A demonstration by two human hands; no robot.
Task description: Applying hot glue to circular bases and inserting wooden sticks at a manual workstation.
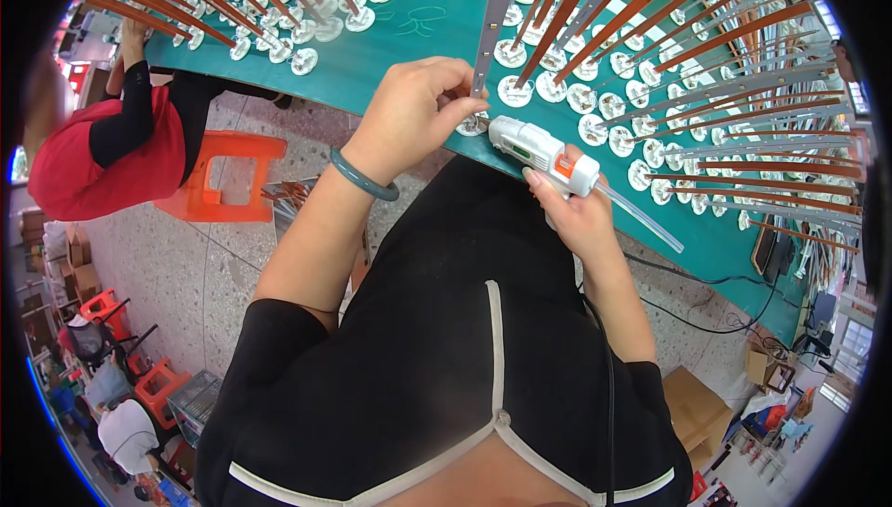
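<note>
- Two bare hands, head view: the left hand point(413, 115), thumb and fingers together, pinches a grey upright strip point(492, 19) low down, by its round white base point(472, 126) at the green table's point(372, 52) near edge.
- The right hand point(583, 214) is wrapped around a white glue gun point(531, 147), its tip close to the base.
- Possible trouble: a hot tip so near could burn the left hand; a loosened pinch could let the strip lean into neighbouring stands point(516, 91).

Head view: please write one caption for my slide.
Left grip on a grey strip above its round white base, right grip holding a white glue gun close by.
</note>
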